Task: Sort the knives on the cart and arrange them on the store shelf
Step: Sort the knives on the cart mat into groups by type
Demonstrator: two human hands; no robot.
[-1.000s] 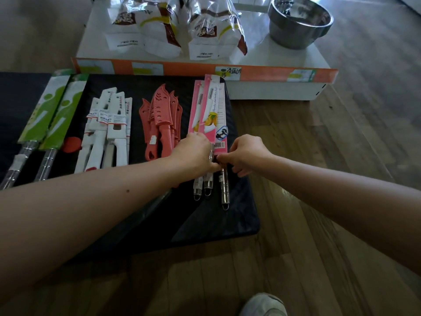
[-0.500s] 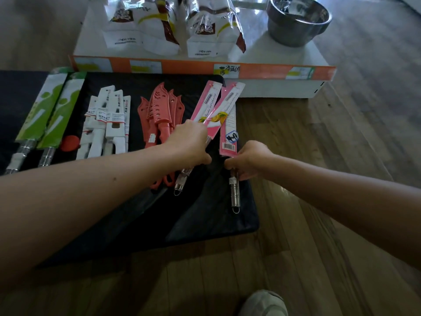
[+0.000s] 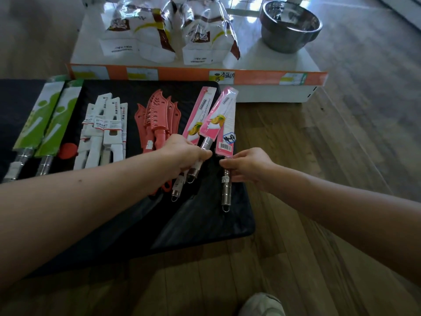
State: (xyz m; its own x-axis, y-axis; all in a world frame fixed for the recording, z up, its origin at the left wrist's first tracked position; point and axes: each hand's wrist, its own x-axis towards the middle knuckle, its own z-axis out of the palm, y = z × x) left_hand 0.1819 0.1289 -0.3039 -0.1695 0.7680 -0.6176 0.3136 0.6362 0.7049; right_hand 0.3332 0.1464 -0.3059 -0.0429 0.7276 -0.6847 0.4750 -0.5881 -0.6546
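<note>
Knives in pink sleeves, 3 pcs, lie fanned at the right end of the black mat (image 3: 205,224), steel handles toward the person. L hand (image 3: 184,153) is wrapped round the handles of two pink-sleeved knives (image 3: 198,119), sleeves slanting up-right over the mat. R hand (image 3: 248,166) pinches the third pink knife (image 3: 226,190) at the top of its handle, just under the barcode, close to the mat's right edge. Neither hand is free.

Other groups on the mat, going left from the pink set: red knives (image 3: 159,119), white knives (image 3: 107,133), and green-sleeved knives (image 3: 43,124) at the mat's left end. Sorting by type looks approx done.

Beyond the mat's far edge is the shelf (image 3: 196,75) with an orange price strip, carrying bags (image 3: 141,35) and a steel bowl (image 3: 289,26). No knives are on it yet.

Handling, as a guess:
- Each knife is prob light and stiff, easy to carry several per hand.
- The sleeves look like thin card w/ glossy film, so they are slick and bendy and may slide off the blade if pulled.
- Polished round handles could slip or roll.
- Best hold is the handle near the sleeve mouth w/ a full wrap, not the sleeve itself.
- Keep bundles aligned so they don't fan apart.
</note>
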